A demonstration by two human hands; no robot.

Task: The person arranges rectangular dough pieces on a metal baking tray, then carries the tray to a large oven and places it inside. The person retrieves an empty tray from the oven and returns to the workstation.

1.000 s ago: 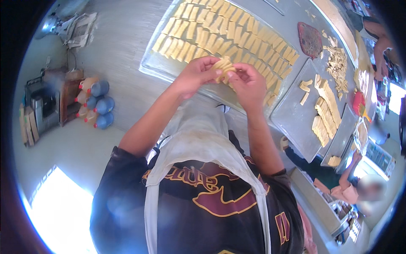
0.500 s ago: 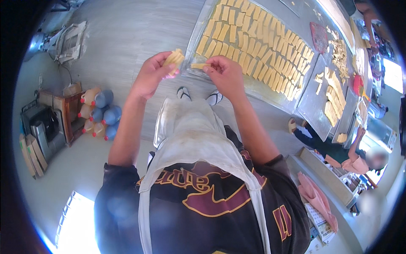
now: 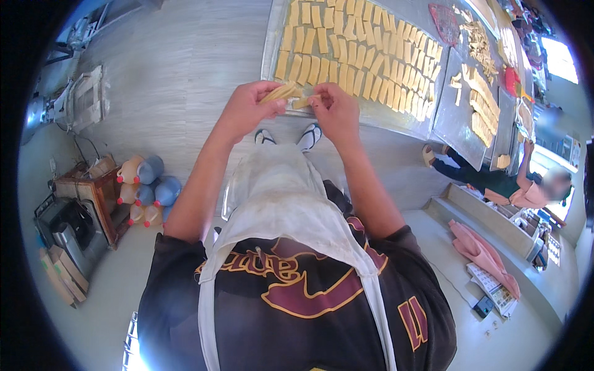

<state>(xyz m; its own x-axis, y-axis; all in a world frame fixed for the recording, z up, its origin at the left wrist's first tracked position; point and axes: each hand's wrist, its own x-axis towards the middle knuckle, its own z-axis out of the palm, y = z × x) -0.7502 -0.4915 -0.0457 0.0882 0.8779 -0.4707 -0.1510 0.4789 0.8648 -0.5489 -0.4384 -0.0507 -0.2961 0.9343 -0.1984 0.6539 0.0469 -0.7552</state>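
At the near-left corner of the large metal tray (image 3: 267,71) my left hand (image 3: 250,110) grips a small bundle of pale yellow dough strips (image 3: 275,94). Beside it, my right hand (image 3: 333,111) pinches a single dough strip (image 3: 301,102) at the tray's front edge. The tray bears several rows of flat strips (image 3: 362,62). To its right a grey sheet (image 3: 455,111) carries stacked strips (image 3: 479,111) and a few loose pieces.
A red mat (image 3: 444,25) and scrap pieces (image 3: 479,43) lie farther right. Another person (image 3: 523,191) stands at the right side. Several jugs (image 3: 148,191), a wooden cabinet (image 3: 93,204) and a metal appliance (image 3: 71,238) are at left; a pink cloth (image 3: 482,253) lies lower right.
The bundle went from between both hands out to the left with my left hand, then back rightward toward the tray. My right hand separated and now holds one strip beside it.
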